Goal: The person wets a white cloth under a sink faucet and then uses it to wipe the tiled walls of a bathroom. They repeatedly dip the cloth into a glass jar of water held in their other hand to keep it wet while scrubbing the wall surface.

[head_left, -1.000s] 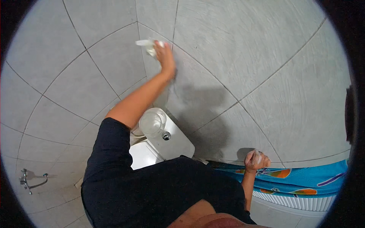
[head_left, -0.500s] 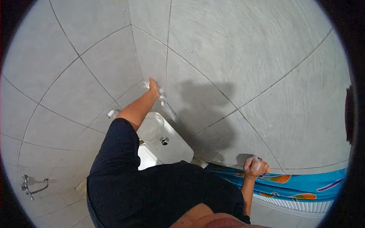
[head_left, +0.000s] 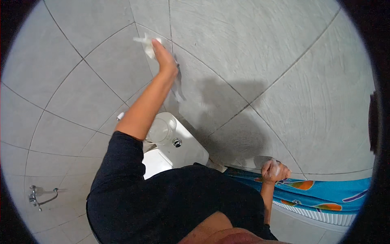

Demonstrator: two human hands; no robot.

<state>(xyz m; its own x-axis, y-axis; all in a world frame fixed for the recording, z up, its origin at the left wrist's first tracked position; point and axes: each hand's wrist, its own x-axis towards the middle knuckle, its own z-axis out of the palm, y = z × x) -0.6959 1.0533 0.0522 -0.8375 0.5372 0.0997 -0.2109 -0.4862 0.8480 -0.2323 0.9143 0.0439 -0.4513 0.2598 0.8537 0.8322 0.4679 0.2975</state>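
Observation:
My left arm stretches up to the corner between two tiled walls. There my left hand [head_left: 165, 61] is closed on a crumpled white wipe [head_left: 149, 49], part of which sticks out past the fingers and lies at the corner. Just below this hand, a small blurred white patch [head_left: 178, 96] shows near the wall. My right hand [head_left: 275, 171] is held at the lower right, in front of the wall and above a blue cloth. Its fingers are curled around something whitish, too small and blurred to name.
A white toilet cistern [head_left: 191, 149] with a round chrome button [head_left: 176, 142] stands below my left arm; a clear round container [head_left: 159, 131] sits on it. A chrome tap [head_left: 35, 197] is on the left wall. A patterned blue cloth [head_left: 325, 195] hangs over a white ribbed radiator [head_left: 313, 213].
My left hand has moved up the corner with the white wipe, away from the cistern. My right hand has stayed nearly in place, still closed.

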